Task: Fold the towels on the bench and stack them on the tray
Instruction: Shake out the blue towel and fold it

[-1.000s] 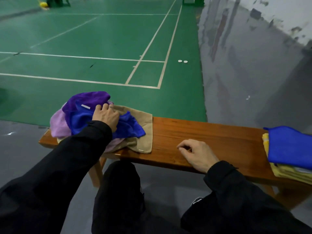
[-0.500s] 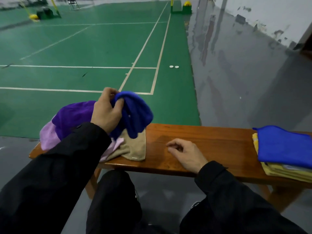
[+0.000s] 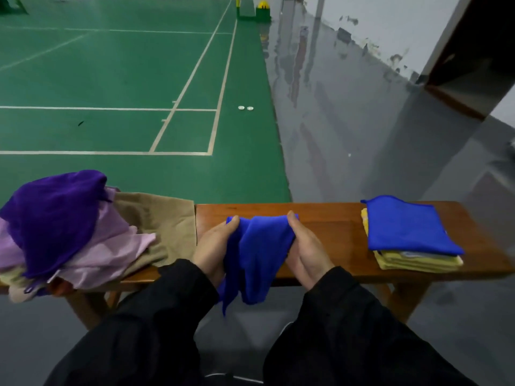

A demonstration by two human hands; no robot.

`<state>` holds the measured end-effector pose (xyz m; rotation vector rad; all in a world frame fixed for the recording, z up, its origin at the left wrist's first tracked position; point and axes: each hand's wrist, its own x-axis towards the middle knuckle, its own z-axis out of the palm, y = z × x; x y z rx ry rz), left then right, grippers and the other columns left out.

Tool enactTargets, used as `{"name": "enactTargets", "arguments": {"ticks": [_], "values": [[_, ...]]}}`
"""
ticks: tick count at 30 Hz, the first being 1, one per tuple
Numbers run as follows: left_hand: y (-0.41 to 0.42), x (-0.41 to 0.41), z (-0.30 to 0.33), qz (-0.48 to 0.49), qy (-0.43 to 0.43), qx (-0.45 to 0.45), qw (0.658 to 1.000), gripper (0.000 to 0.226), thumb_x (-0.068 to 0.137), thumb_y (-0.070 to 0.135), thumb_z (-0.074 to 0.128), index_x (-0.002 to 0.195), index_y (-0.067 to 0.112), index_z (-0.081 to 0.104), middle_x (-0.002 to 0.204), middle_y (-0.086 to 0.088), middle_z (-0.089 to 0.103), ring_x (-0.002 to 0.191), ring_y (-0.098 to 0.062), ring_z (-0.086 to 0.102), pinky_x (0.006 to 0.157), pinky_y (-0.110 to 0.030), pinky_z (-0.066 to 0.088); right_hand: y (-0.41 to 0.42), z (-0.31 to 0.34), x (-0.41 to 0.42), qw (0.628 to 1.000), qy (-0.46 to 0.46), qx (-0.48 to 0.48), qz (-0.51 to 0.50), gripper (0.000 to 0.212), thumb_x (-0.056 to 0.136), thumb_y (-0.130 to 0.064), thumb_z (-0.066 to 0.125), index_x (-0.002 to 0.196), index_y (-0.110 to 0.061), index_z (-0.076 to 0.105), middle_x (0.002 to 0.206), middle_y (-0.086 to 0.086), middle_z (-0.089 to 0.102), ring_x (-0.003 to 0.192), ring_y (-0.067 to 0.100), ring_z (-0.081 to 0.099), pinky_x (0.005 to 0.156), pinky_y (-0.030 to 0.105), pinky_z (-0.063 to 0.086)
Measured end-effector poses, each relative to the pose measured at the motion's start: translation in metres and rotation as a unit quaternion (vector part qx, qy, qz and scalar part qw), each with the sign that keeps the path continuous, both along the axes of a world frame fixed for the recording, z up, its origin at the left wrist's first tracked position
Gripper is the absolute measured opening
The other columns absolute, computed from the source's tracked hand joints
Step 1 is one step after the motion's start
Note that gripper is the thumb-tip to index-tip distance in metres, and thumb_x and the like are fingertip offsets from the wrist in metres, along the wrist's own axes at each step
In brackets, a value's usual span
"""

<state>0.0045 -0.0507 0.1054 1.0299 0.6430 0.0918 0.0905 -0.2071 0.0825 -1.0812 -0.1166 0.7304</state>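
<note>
Both hands are up over the middle of the wooden counter (image 3: 320, 218), and they have a blue towel (image 3: 256, 252) between them: the left hand (image 3: 213, 246) grasps its upper left edge, thumb on top, and the right hand (image 3: 305, 246) grasps the upper right edge the same way. The cloth bunches and sags between the two grips, its lower end hanging past the counter's near edge toward the person's lap, black sleeves framing it on both sides. Off to the left end of the counter sits the unfolded heap, a deep purple towel (image 3: 55, 213) on top, a lilac towel (image 3: 111, 246) under it, and a tan towel (image 3: 161, 215) spread flat beneath, reaching toward the left hand. Over on the right end, well apart from the hands, a neat stack: a folded blue towel (image 3: 407, 227) lying squarely on folded yellow towels (image 3: 418, 261). Whether a tray lies under that stack cannot be told. Beyond the counter, the green court floor (image 3: 125, 79) with white lines, and two small white discs (image 3: 245, 108) lying near the sideline.
</note>
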Motion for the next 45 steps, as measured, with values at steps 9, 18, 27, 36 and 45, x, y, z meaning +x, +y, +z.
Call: {"name": "enactTargets", "arguments": {"ticks": [9, 18, 27, 36, 45], "values": [[0.001, 0.015, 0.031, -0.143, -0.029, -0.097, 0.984, 0.036, 0.095, 0.030, 0.058, 0.116, 0.005, 0.074, 0.110, -0.016, 0.074, 0.089, -0.024, 0.074, 0.072, -0.031, 0.062, -0.015, 0.026, 0.011, 0.994, 0.008, 0.105, 0.017, 0.063, 0.072, -0.037, 0.086, 0.112, 0.010, 0.071, 0.123, 0.031, 0.067, 0.112, 0.037, 0.068, 0.101, 0.047, 0.055], [-0.003, 0.016, 0.033, -0.042, -0.163, -0.066, 0.984, 0.015, 0.099, 0.013, 0.057, 0.094, 0.009, 0.071, 0.086, -0.006, 0.072, 0.076, -0.017, 0.068, 0.068, -0.026, 0.058, -0.025, 0.020, 0.028, 0.977, -0.120, -0.168, -0.057, 0.056, 0.087, -0.005, 0.076, 0.137, -0.015, 0.050, 0.134, 0.018, 0.061, 0.120, 0.034, 0.063, 0.103, 0.045, 0.052], [-0.033, 0.009, 0.012, -0.032, -0.241, 0.525, 0.816, 0.033, 0.088, 0.024, 0.055, 0.115, 0.021, 0.074, 0.094, 0.004, 0.060, 0.089, -0.013, 0.061, 0.081, -0.023, 0.048, 0.011, 0.048, -0.025, 0.950, -0.266, -0.135, -0.092, 0.036, 0.088, -0.047, 0.077, 0.109, -0.019, 0.072, 0.099, 0.006, 0.079, 0.095, 0.024, 0.076, 0.089, 0.051, 0.060], [-0.029, 0.012, 0.020, 0.009, -0.178, 0.290, 0.940, 0.036, 0.088, 0.041, 0.076, 0.091, 0.010, 0.057, 0.072, -0.004, 0.057, 0.056, -0.016, 0.053, 0.050, -0.030, 0.046, 0.007, 0.052, -0.024, 0.942, -0.290, -0.164, -0.029, 0.029, 0.108, -0.026, 0.051, 0.107, -0.013, 0.077, 0.099, 0.017, 0.076, 0.094, 0.038, 0.072, 0.085, 0.052, 0.059], [0.005, 0.028, 0.011, 0.009, -0.118, 0.334, 0.935, 0.022, 0.102, 0.012, 0.057, 0.082, 0.014, 0.048, 0.068, -0.003, 0.048, 0.057, -0.012, 0.047, 0.053, -0.028, 0.042, -0.003, 0.060, 0.003, 0.921, -0.297, -0.236, -0.090, 0.019, 0.105, -0.022, 0.056, 0.098, -0.015, 0.071, 0.092, 0.008, 0.075, 0.090, 0.022, 0.071, 0.085, 0.048, 0.057]]}}
